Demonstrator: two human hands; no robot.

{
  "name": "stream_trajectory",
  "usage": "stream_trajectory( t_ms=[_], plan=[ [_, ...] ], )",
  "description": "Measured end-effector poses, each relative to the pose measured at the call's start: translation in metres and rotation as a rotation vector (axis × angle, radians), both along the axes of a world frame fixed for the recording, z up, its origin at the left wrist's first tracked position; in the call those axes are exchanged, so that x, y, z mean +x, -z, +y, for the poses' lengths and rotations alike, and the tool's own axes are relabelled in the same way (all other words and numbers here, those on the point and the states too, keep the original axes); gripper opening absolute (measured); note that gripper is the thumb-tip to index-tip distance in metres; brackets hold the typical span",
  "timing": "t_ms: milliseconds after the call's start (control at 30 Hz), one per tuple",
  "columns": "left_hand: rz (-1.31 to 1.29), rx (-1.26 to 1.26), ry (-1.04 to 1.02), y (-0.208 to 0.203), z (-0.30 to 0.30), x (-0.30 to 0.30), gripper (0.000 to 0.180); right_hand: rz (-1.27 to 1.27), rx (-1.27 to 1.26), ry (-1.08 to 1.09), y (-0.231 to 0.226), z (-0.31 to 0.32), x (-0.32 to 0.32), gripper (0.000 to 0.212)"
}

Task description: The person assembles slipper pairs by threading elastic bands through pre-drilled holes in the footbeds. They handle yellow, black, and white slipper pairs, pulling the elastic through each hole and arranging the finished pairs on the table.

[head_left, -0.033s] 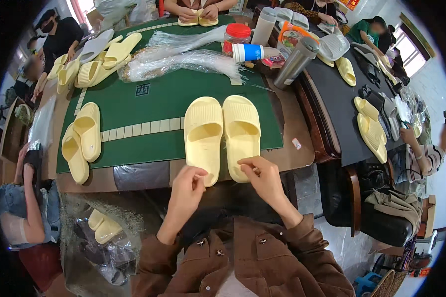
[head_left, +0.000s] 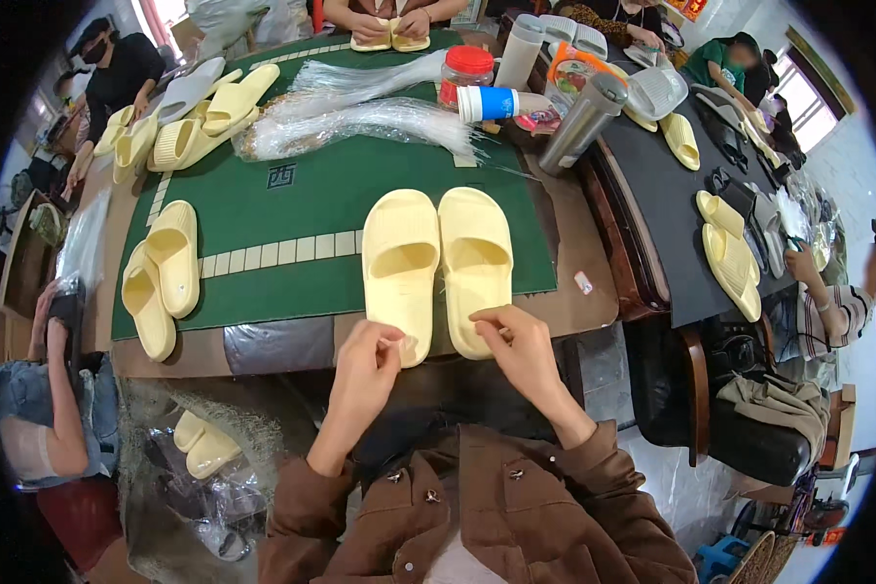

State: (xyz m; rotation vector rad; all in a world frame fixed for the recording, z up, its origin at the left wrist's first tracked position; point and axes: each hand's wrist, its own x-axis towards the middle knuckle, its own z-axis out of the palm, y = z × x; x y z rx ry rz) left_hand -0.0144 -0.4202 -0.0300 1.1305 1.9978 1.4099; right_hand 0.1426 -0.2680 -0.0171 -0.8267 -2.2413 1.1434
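Two pale yellow slippers lie side by side on the table in front of me, toes pointing away. At the heel of the left slipper (head_left: 399, 222) my left hand (head_left: 366, 368) is closed in a pinch. A small whitish, see-through bit shows by its fingertips, too small to name. My right hand (head_left: 524, 352) reaches over the heel of the right slipper (head_left: 474, 222) with thumb and forefinger pressed together. Whatever sits between them, if anything, is hidden. Another yellow pair (head_left: 172, 258) rests at the table's left, one slipper partly over the other.
Bundles of clear plastic strands (head_left: 360, 122) lie across the green mat (head_left: 302, 209). Beyond stand a red-lidded jar (head_left: 468, 70), a tipped blue-and-white cup (head_left: 487, 103) and a steel flask (head_left: 584, 122). More yellow slippers (head_left: 209, 122) are at far left. Co-workers sit around; a dark table (head_left: 667, 224) stands right.
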Motion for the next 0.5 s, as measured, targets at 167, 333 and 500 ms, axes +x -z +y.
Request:
stream_trajectory(
  t_ms=[167,333,500],
  plan=[
    [0.185,-0.065,-0.098,-0.005,0.015,-0.011,0.009,-0.038,0.105,0.004,0.005,0.007,-0.002,0.013],
    [0.257,0.002,-0.170,-0.016,0.001,0.001,0.009,-0.049,0.147,-0.024,0.007,0.009,0.000,0.011],
    [0.225,-0.029,-0.116,-0.025,-0.013,0.001,0.010,-0.039,0.142,-0.014,0.006,0.008,0.000,0.011]
  ],
)
